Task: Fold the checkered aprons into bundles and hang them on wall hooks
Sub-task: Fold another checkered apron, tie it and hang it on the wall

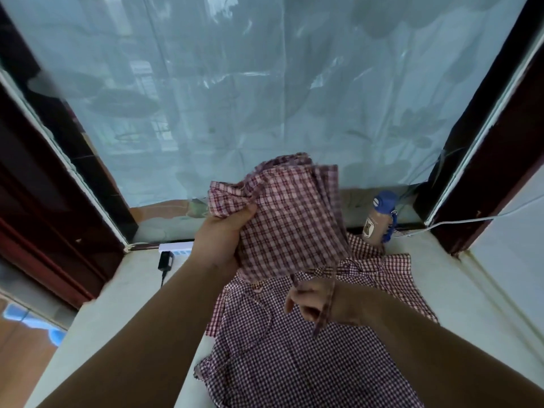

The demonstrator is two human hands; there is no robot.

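Holding folded apron, left hand clenches; right hand pinches strap above spare aprons beside bottle.

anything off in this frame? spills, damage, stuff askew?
Nothing spilled or damaged. Unfolded aprons lie rumpled and overlapping on the ledge; bottle stands upright by their far edge. Left hand grips the bundle, right hand pinches a strap.

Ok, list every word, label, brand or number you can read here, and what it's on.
Nothing here is legible.
On the bottle: a pale label with a dark emblem, too blurred to read.
On the power strip and charger: no markings visible.
On the folded apron, its strap and the spread apron: checks only, no text.
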